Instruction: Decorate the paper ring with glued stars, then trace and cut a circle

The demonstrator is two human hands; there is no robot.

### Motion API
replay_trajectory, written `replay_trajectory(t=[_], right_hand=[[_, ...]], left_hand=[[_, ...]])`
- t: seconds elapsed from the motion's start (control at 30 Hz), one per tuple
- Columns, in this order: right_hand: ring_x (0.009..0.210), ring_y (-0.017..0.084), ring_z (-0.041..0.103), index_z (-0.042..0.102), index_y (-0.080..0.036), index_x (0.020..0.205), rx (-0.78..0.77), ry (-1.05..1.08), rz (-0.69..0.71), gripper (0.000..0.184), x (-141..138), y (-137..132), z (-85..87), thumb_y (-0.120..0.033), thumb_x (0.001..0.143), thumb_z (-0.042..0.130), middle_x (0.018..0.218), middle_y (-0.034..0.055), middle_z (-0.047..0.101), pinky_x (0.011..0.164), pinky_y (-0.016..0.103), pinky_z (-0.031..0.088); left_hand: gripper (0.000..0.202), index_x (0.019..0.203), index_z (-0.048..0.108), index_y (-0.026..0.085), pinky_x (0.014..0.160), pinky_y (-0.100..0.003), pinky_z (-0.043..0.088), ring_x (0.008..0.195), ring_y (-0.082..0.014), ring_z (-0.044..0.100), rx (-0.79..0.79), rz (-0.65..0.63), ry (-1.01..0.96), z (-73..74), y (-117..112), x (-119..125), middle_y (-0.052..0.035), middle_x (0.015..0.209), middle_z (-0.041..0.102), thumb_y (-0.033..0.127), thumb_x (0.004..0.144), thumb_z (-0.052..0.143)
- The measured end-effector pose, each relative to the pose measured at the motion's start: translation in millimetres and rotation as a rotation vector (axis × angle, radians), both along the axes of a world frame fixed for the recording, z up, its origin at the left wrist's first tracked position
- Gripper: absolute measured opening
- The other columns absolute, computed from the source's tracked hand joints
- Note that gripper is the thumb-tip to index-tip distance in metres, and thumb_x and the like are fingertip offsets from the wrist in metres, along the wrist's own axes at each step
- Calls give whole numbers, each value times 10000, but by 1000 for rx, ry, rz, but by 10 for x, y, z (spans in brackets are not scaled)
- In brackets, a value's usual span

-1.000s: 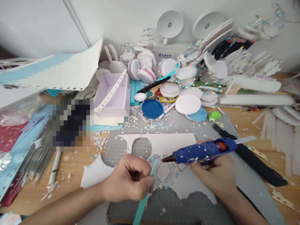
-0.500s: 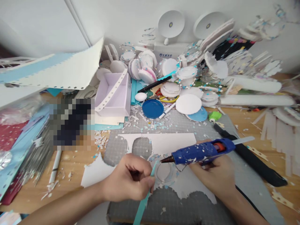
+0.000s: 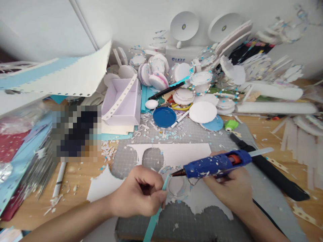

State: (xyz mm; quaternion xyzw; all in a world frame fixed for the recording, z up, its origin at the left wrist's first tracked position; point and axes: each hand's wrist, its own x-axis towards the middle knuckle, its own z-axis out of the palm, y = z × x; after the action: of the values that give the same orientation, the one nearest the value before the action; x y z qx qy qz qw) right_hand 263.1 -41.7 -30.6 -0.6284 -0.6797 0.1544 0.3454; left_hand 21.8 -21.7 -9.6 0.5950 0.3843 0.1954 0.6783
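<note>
My left hand (image 3: 138,196) is closed in a pinch on a thin teal paper strip (image 3: 154,219) that runs down toward the near edge. My right hand (image 3: 230,191) grips a blue glue gun (image 3: 217,163), held level with its dark nozzle pointing left. The nozzle tip sits just right of the strip's upper end, above a small white foam disc (image 3: 176,186). Both hands work over a grey cutting mat (image 3: 202,220) with a cut-out white foam sheet (image 3: 176,153) on it.
A blue lid (image 3: 164,117), white foam discs (image 3: 202,112) and a lilac box (image 3: 123,104) crowd the back of the mat. A black knife (image 3: 272,171) lies to the right. Paper stacks (image 3: 22,158) fill the left side. White and blue scraps litter the wooden table.
The glue gun has shifted slightly left, bringing its nozzle closer to the teal strip. My left hand has stayed put.
</note>
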Motion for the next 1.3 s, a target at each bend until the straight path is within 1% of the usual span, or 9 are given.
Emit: replay_trajectory(t=[0.2, 0.4, 0.57, 0.73, 0.83, 0.9, 1.0, 1.13, 1.3], right_hand=[[362, 132, 490, 491, -221, 414, 74, -105, 39, 329, -27, 17, 27, -269, 725, 588, 341, -33, 442, 351, 221, 381], [421, 140, 567, 595, -200, 601, 148, -47, 1, 115, -84, 27, 65, -257, 700, 610, 533, 1, 630, 400, 233, 447], [537, 183, 636, 596, -220, 681, 172, -117, -16, 58, -43, 16, 0, -269, 686, 626, 626, 9, 671, 492, 264, 500], [424, 176, 538, 508, -232, 521, 146, -110, -331, 270, 113, 34, -9, -377, 699, 651, 447, 5, 565, 453, 283, 438], [569, 219, 584, 591, -200, 689, 62, -91, -481, 327, 336, 11, -26, -518, 766, 573, 601, 43, 624, 591, 340, 472], [736, 265, 616, 605, -182, 889, 0, -95, -486, 386, 503, -34, -65, -543, 813, 490, 780, 83, 655, 696, 390, 474], [830, 314, 617, 546, -182, 1073, -99, -152, -489, 433, 690, -121, -155, -526, 833, 441, 892, 117, 642, 713, 427, 469], [893, 364, 605, 538, -184, 1011, -127, -223, -436, 389, 767, -186, -242, -511, 824, 440, 896, 151, 624, 740, 473, 469], [943, 364, 593, 537, -184, 1033, -33, -224, -354, 325, 807, -243, -204, -438, 842, 466, 943, 148, 621, 801, 516, 459]], left_hand=[[328, 445, 289, 194, 414, -209, 290, 428, -81, 406, 11, -9, -11, -3, 0, -4, -14, 441, 480, 234, 683, 512], [304, 440, 320, 188, 426, -214, 292, 425, -83, 413, 7, -13, -23, 4, 1, -8, -12, 439, 484, 224, 686, 495], [325, 433, 333, 183, 428, -224, 261, 426, -80, 383, 11, -4, -35, -12, 4, -18, -8, 443, 465, 221, 692, 525], [319, 442, 477, 155, 439, -228, 250, 440, -86, 367, -26, 17, -67, -36, 22, -47, 2, 445, 443, 259, 729, 569], [324, 465, 551, 134, 453, -230, 243, 448, -85, 363, -66, 74, -119, -95, 42, -67, 1, 458, 466, 294, 743, 594], [317, 490, 600, 125, 474, -239, 238, 462, -88, 357, -81, 155, -170, -149, 63, -76, 5, 463, 467, 315, 744, 614], [324, 499, 619, 134, 475, -247, 202, 454, -84, 294, -94, 263, -206, -189, 102, -76, 35, 435, 377, 349, 741, 614], [332, 474, 600, 152, 467, -253, 138, 440, -79, 191, -108, 349, -217, -119, 140, -58, 64, 413, 249, 361, 731, 587], [302, 448, 606, 160, 476, -254, 158, 435, -80, 203, -111, 395, -221, 18, 134, -52, 67, 396, 243, 334, 694, 596]])
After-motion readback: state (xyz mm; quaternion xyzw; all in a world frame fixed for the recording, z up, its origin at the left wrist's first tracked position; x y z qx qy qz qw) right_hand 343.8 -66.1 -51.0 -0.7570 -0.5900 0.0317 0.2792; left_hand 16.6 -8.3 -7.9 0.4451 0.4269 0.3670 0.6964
